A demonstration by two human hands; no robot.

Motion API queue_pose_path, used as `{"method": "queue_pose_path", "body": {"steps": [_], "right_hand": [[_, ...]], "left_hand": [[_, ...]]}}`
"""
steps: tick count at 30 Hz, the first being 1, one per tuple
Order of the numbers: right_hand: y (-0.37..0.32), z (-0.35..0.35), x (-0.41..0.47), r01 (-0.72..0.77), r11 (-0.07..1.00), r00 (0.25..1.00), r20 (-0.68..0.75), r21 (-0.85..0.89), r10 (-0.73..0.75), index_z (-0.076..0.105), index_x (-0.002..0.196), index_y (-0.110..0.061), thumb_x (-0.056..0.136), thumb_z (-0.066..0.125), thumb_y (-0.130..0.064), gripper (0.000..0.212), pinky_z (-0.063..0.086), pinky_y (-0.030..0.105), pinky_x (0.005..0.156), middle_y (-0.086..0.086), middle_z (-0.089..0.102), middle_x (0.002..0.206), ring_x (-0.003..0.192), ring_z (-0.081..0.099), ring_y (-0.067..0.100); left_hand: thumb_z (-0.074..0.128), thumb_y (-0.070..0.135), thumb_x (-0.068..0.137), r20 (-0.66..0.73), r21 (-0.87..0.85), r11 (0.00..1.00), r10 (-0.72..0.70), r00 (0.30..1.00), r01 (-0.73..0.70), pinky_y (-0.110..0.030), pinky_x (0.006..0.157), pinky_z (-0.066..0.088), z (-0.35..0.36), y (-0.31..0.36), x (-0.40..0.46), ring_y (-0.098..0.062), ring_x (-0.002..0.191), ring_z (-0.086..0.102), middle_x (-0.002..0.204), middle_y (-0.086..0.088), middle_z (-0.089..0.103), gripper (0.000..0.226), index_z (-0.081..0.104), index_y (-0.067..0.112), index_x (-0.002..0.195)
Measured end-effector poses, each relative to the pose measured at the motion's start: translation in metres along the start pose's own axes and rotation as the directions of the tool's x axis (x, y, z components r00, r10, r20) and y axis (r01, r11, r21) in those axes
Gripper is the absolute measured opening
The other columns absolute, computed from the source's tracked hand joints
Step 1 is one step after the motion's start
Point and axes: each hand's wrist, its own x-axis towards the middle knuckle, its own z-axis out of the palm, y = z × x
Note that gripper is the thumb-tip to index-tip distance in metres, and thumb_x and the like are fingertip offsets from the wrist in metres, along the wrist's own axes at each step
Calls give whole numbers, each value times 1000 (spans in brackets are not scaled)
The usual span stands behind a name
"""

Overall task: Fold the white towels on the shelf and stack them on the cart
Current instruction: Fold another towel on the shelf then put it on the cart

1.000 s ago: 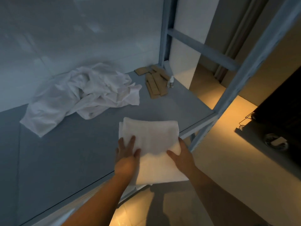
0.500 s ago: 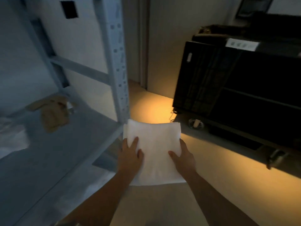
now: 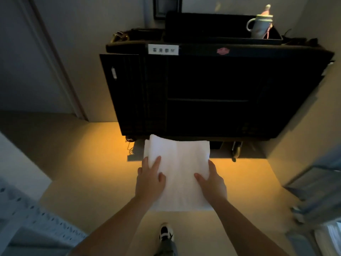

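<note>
At six o'clock, nearest me, a shoe stands on the pale floor, and at seven o'clock the perforated rail of the shelf cuts across the corner; I see no other towels from here, so I cannot say how many are left to fold. My two forearms run up from the bottom edge to the folded white towel, which I carry flat in mid-air at the centre of view, above the floor and resting on nothing. My left hand holds its left edge, with the fingers and thumb lying straight and a little spread on top of the cloth; what sits underneath is hidden. My right hand takes the right edge, thumb laid on top and pointing inward, the other fingers wrapped out of sight under the side, so I judge it clamped on the towel. This one looks neatly folded, so the folding step for it is done and only the placing remains. Ahead at twelve o'clock stands the black cart, its open dark shelves facing me; they are too dark to tell whether any towels are stacked inside. On its top at one o'clock sits a pale cup, and at eleven o'clock a white label.
</note>
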Motion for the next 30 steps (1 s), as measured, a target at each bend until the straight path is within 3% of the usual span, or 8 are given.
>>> {"method": "queue_pose_path", "body": {"steps": [4,9,15,19,24,30], "right_hand": [[2,-16,91,-39,999,998,-53,-9,38,22,146,-32,91,56,-42,66,41,31,75,2,61,116,88,54,20],[-16,-27,215,-77,995,994,-81,-56,72,19,148,-28,91,55,-42,69,43,32,77,4,61,116,100,59,27],[-32,-54,352,-142,979,987,-91,-146,130,12,150,-27,94,47,-37,67,43,30,70,5,60,113,85,56,22],[-24,-67,415,-185,969,981,-92,-165,172,11,150,-27,95,46,-37,67,42,28,68,6,59,115,81,52,19],[-10,-83,493,-177,968,983,-83,-180,164,10,151,-27,96,46,-39,67,43,30,71,6,59,119,96,59,25],[12,-111,597,-107,974,994,-35,-200,102,12,150,-25,97,46,-39,64,45,33,75,5,59,119,99,60,25]], "left_hand": [[46,33,94,25,-56,995,88,996,-86,-36,99,42,39,32,90,-27,131,33,152,-3,16,58,26,33,148],[46,33,91,133,-79,990,130,983,-121,-39,104,36,79,62,220,-27,131,25,151,5,4,64,18,36,149],[47,34,88,164,-65,988,151,975,-142,-39,96,37,121,114,353,-24,120,26,146,9,5,65,21,35,148],[47,35,88,191,-42,990,137,972,-131,-38,91,39,150,144,411,-23,119,27,148,10,7,64,22,37,147],[46,34,91,221,-31,992,129,967,-126,-38,96,40,188,172,473,-24,122,27,149,10,3,65,18,37,149],[46,34,97,180,-68,991,127,975,-116,-39,101,39,237,214,538,-23,127,26,152,10,3,56,22,37,148]]}}
